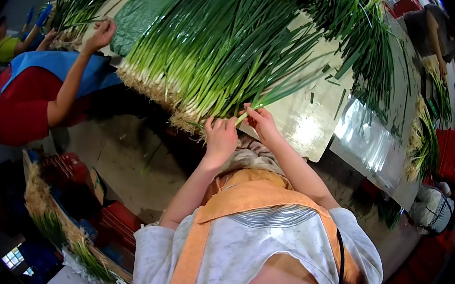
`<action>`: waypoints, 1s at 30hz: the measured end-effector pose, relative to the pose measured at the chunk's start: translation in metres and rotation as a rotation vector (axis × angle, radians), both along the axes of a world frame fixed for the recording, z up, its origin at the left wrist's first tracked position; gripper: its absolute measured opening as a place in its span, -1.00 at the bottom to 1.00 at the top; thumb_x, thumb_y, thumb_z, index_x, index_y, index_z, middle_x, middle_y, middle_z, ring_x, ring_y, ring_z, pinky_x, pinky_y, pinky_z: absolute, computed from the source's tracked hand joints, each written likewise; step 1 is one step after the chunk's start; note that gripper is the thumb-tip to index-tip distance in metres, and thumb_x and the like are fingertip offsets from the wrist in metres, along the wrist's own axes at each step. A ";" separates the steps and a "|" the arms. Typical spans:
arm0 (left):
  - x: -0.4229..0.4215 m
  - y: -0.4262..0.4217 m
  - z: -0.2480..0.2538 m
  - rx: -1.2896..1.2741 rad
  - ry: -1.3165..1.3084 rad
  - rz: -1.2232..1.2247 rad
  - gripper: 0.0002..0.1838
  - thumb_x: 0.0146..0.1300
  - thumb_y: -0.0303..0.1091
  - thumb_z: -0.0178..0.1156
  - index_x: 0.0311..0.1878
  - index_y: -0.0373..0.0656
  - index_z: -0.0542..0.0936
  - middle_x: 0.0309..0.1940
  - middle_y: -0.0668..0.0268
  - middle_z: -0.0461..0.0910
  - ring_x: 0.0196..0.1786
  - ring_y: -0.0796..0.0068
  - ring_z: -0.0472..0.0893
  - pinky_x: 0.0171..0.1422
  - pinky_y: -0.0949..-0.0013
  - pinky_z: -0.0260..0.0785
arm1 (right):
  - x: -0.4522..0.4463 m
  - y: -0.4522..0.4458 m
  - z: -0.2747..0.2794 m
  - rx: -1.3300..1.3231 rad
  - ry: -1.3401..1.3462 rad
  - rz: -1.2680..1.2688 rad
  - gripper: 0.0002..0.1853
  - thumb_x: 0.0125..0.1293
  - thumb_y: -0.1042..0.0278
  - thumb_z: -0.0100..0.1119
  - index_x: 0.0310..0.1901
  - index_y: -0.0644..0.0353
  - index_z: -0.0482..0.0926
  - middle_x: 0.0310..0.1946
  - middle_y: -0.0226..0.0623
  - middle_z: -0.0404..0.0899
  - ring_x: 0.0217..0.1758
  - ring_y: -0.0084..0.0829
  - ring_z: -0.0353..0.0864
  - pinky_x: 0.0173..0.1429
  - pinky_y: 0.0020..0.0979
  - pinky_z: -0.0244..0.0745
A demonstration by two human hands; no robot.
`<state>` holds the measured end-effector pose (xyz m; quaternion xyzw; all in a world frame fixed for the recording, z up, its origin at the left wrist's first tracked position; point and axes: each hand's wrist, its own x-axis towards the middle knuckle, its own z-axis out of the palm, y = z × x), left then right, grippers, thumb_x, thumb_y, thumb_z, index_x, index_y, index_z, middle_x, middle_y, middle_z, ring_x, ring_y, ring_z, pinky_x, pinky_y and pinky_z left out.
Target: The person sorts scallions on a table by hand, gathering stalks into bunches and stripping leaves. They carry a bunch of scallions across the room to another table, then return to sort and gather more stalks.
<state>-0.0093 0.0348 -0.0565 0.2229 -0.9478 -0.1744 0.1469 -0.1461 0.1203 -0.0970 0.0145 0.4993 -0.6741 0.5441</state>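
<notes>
Just past the table's near edge, both my hands are at one scallion (241, 118), its leaves trailing to the right over the table. My left hand (221, 138) has its fingers closed round the pale root end. A short way up the stalk, my right hand (262, 123) pinches it between thumb and fingers. A broad heap of scallions (213, 50) lies directly in front of my hands, with shaggy roots along its left edge and dark green leaves pointing away.
The metal table (305, 126) has cut leaf bits on it. More scallions (360, 36) lie at the far right. A co-worker in a red shirt (27, 109) handles scallions at the left. Red crates (117, 224) and a root-strewn rack (56, 213) stand at lower left.
</notes>
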 end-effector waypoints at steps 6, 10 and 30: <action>0.015 -0.015 0.012 0.224 -0.054 -0.062 -0.65 0.02 -0.43 0.02 -0.05 -0.13 0.51 -0.19 0.23 0.52 0.00 0.27 0.44 0.31 0.05 -0.05 | -0.012 0.009 0.009 -0.008 0.139 -0.012 -0.70 0.32 0.30 0.09 0.04 0.20 0.45 -0.23 -0.33 0.58 -0.29 -0.62 0.47 -0.17 -0.56 0.37; 0.025 -0.029 0.014 0.200 -0.003 0.017 -0.70 0.10 -0.29 0.08 -0.10 -0.16 0.53 -0.04 0.21 0.48 0.08 0.24 0.40 0.30 0.06 -0.04 | -0.023 0.015 0.004 0.010 0.246 0.017 -0.69 0.32 0.31 0.09 0.07 0.16 0.45 -0.25 -0.36 0.58 -0.28 -0.62 0.47 -0.15 -0.56 0.36; 0.015 -0.093 -0.037 -0.103 -0.162 0.251 -0.66 0.08 -0.32 0.23 -0.05 -0.13 0.50 -0.09 0.22 0.42 0.09 0.25 0.34 0.28 0.05 0.02 | -0.030 0.027 0.028 -0.027 0.175 -0.267 -0.74 0.40 0.23 -0.04 0.02 0.17 0.39 -0.39 -0.40 0.47 -0.34 -0.57 0.46 -0.15 -0.53 0.36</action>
